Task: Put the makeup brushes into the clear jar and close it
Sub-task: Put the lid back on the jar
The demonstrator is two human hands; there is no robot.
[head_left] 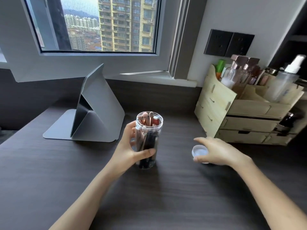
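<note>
The clear jar (148, 140) stands upright on the dark desk (166, 193), its mouth uncovered. Several makeup brushes (147, 119) stand inside it, bristle ends up and reaching the rim. My left hand (128, 146) wraps around the jar's left side, thumb across the front. To the right, the white lid (200, 152) lies on the desk. My right hand (216, 151) is spread over the lid, thumb at its near edge and fingers at its far edge; whether it grips the lid is unclear.
A grey folding tablet stand (93, 112) sits at the back left. A wooden cosmetics organiser (245, 112) with drawers and several bottles stands at the back right, close behind the lid. A window and wall sockets are behind the desk.
</note>
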